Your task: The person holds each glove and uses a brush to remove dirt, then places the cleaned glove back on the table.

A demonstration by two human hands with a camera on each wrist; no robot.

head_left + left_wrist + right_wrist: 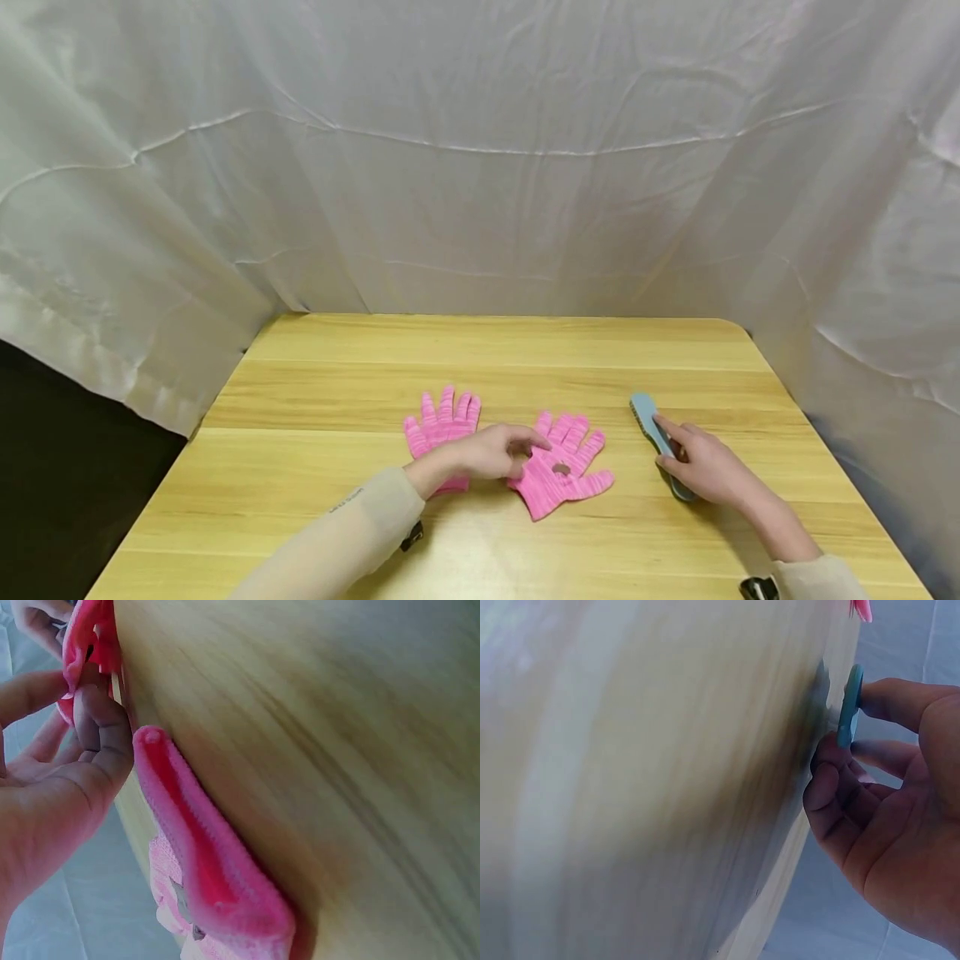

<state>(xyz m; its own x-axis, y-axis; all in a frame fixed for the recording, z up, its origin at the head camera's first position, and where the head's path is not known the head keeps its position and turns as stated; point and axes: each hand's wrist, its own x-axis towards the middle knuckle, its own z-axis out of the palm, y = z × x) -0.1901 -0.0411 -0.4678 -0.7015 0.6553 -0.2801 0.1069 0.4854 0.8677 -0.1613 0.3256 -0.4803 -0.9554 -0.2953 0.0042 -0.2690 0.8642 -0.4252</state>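
Note:
Two pink knit gloves lie on the wooden table in the head view, fingers pointing away. My left hand (491,452) reaches across the left glove (448,427) and pinches the cuff-side edge of the right glove (543,493), which has a dark mark on it. The left wrist view shows that glove (78,641) at my thumb and fingertips, and the other glove's open cuff (232,889) closer to the camera. On the right, my right hand (711,468) grips a blue brush (643,408) by its handle. Its bristles show along the left edge.
The light wooden table (315,400) has a rounded far right corner. A pale grey curtain (480,208) hangs behind it and along both sides. A dark area (67,475) lies beyond the left edge.

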